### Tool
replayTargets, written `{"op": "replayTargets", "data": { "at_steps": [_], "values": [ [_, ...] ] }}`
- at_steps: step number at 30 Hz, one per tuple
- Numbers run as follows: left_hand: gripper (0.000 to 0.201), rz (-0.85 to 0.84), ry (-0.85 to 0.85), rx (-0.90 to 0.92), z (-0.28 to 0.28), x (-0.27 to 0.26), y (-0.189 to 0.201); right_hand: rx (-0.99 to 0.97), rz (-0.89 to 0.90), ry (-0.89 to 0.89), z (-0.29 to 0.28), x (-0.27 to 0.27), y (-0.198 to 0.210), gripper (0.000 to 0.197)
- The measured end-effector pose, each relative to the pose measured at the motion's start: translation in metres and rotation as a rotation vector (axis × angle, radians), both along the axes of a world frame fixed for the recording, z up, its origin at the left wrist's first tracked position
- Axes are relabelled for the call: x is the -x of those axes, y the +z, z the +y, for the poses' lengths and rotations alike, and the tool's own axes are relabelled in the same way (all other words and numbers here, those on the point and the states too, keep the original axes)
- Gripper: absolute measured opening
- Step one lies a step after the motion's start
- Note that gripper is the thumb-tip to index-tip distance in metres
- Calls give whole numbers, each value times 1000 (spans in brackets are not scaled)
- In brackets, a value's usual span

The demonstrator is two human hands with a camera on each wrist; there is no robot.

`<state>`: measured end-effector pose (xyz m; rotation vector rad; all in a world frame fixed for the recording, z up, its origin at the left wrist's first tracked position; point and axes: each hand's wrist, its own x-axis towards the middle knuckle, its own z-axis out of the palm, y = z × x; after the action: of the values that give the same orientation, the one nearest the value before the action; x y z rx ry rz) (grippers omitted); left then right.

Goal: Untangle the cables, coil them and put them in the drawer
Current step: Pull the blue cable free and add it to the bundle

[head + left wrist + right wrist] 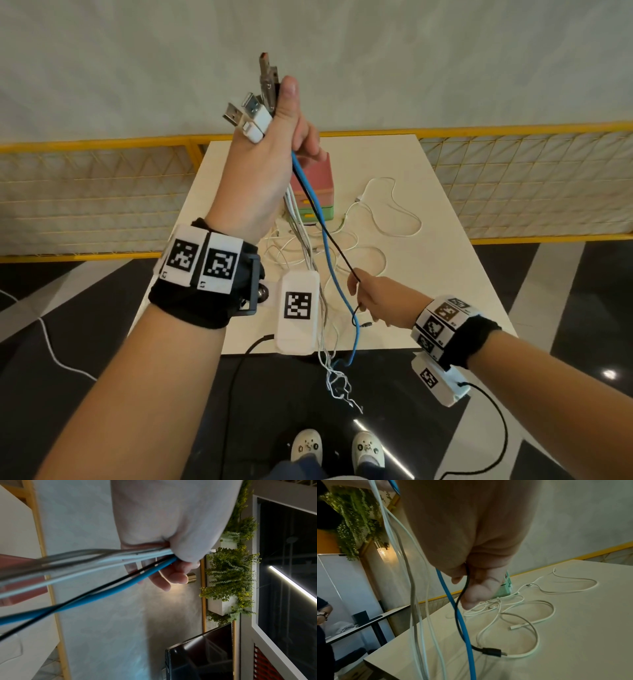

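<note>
Above table, hands [270, 171] [373, 301] grip cables [308, 219].

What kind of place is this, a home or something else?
Probably an indoor public or office space, not a home: a yellow mesh railing behind the table, hanging plants on the wall, and a glossy dark floor.

Blue cable [330, 260], black cable [337, 245], white cables [394, 219], pink/green drawer box [317, 192].

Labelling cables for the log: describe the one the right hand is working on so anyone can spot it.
Start at the raised left hand gripping a bundle of USB plugs. From it the cables hang toward the table. The right hand pinches the black cable: the thinnest, the only dark one, beside the thick blue cable and the white cables.
</note>
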<state>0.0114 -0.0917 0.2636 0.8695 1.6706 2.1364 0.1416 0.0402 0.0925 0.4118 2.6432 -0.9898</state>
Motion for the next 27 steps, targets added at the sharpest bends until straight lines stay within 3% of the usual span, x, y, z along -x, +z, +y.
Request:
{"op": "replayTargets", "data": {
  "at_steps": [4, 10, 14, 16, 17, 20, 22, 24, 27],
  "values": [
    [52, 6, 21, 4, -2, -3, 0, -55, -41, -18, -1, 8, -8, 8],
    [51, 43, 41, -35, -7, -4, 9, -69, -169, 24, 2, 10, -35, 10],
    [52, 59, 55, -36, -10, -1, 8, -106, -265, -24, 2, 5, -44, 32],
    [52, 73, 68, -29, -11, 1, 7, -138, -301, 12, 5, 2, -44, 33],
    [51, 75, 56, -19, -12, 2, 7, -150, -300, 38, 7, 2, -42, 43],
    [51, 100, -4, 56, -10, 3, -3, -157, -234, 126, 18, 4, -33, 93],
    [52, 166, -37, 200, -7, 0, -16, -140, -174, 149, 25, 9, -17, 112],
    [52, 259, -88, 361, -3, -4, -32, -82, -11, 129, 23, 15, 9, 108],
    [47, 300, -181, 543, 4, -12, -53, 251, 388, 70, -1, 25, 61, 65]
  ]
}}
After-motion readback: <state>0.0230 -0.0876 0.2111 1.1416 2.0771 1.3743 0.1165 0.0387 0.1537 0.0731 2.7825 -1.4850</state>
